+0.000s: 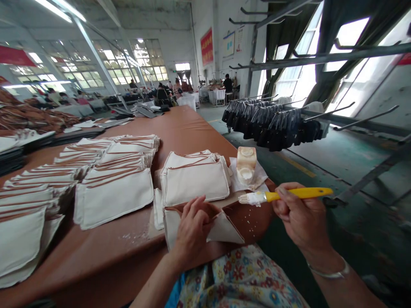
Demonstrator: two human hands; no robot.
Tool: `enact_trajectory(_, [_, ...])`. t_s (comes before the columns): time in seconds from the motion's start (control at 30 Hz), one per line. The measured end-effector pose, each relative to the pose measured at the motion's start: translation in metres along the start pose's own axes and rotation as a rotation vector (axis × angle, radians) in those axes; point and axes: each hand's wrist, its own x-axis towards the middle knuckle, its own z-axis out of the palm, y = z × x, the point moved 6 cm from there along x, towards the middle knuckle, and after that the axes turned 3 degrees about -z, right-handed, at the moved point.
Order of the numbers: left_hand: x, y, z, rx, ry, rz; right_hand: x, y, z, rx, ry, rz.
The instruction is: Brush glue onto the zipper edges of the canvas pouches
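Observation:
In my right hand (298,214) is a yellow-handled paintbrush (303,193), its bristles coated in something white and pointing left above the table's edge. My left hand (192,226) rests on a white fabric piece with brown lining (226,229), which is folded partly open at the table's front edge. The left fingers are bent over its brown inner side, and their tips are partly hidden. Just behind lies a stack of white pieces with brown edges (195,182). A whitish container (246,164) smeared with white paste stands on a paper sheet (261,175) near the brush.
Several fanned stacks of white pieces (115,196) cover the left of the brown-covered table (183,124). To the right, a metal rack (321,60) carries hanging dark pieces (272,124), its prongs reaching toward the table. People work farther back.

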Motion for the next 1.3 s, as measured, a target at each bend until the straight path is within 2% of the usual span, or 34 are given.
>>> enact_trajectory(0.07, [0.008,-0.010,0.014,-0.108,-0.264,-0.059,0.001,0.000,0.001,0.041,0.000,0.010])
enact_trajectory(0.13, [0.011,-0.016,0.024,-0.145,-0.441,-0.111,0.003,0.001,0.002,0.063,0.007,0.021])
enact_trajectory(0.2, [0.014,-0.019,0.026,-0.126,-0.467,-0.158,0.003,0.004,0.001,0.064,0.015,0.042])
enact_trajectory(0.33, [0.028,-0.017,0.023,-0.071,-0.380,-0.124,0.002,0.013,0.000,0.067,0.017,0.084])
enact_trajectory(0.4, [0.040,-0.020,0.033,-0.040,-0.467,-0.102,0.001,0.016,0.000,0.081,0.010,0.103])
enact_trajectory(0.5, [0.061,-0.029,0.056,0.029,-0.640,-0.102,-0.001,0.020,0.000,0.093,0.017,0.123])
enact_trajectory(0.57, [0.075,-0.035,0.073,0.072,-0.679,-0.118,-0.002,0.020,-0.003,0.089,0.034,0.128])
enact_trajectory(0.67, [0.087,-0.038,0.098,0.151,-0.677,-0.163,-0.001,0.020,-0.011,0.084,0.066,0.123])
enact_trajectory(0.77, [0.087,-0.035,0.119,0.236,-0.644,-0.231,0.003,0.019,-0.019,0.101,0.097,0.118])
enact_trajectory(0.93, [0.081,-0.035,0.137,0.304,-0.605,-0.336,0.008,0.025,-0.025,0.126,0.118,0.128])
enact_trajectory(1.0, [0.079,-0.036,0.135,0.298,-0.605,-0.348,0.009,0.029,-0.025,0.137,0.119,0.137])
enact_trajectory(1.1, [0.073,-0.032,0.122,0.279,-0.587,-0.324,0.012,0.032,-0.027,0.138,0.122,0.136])
enact_trajectory(1.2, [0.058,-0.019,0.098,0.208,-0.457,-0.302,0.017,0.030,-0.030,0.125,0.123,0.123])
enact_trajectory(1.3, [0.037,-0.003,0.075,-0.018,-0.286,-0.272,0.022,0.027,-0.028,0.113,0.100,0.115])
